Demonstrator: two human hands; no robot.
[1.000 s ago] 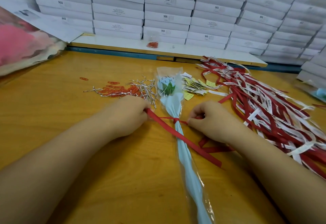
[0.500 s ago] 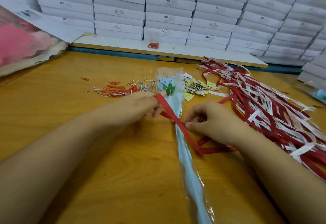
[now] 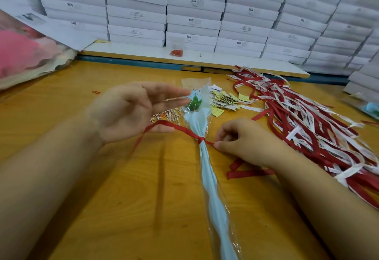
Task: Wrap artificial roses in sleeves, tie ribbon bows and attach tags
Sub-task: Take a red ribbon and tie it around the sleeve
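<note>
The left hand (image 3: 131,112) was open, fingers straight and blurred. A length of the red ribbon (image 3: 178,129) was draped across its lowest fingers, and the free end hung down from there. The right hand (image 3: 244,145) was curled, thumb and forefinger pinching the ribbon's other end just beside the knot. The two hands stood apart, one on each side of the stem.

Between them the ribbon was cinched once round the clear sleeve (image 3: 207,173). The sleeve lay lengthwise on the wooden surface (image 3: 102,198), with the rose (image 3: 194,104) at its far end, toward the stacked white boxes (image 3: 192,13).

The wrapping looked done and a first tie was in place. No bow loops showed yet, and no tag could be seen on this stem, so by that judgement the bow and the tag were left to do.

Supplies lay close by. A heap of small tags (image 3: 225,101) sat just right of the rose. Silver twist ties (image 3: 168,114) lay partly behind the left hand, and a large tangle of red and white ribbons (image 3: 307,132) spread farther right.
</note>
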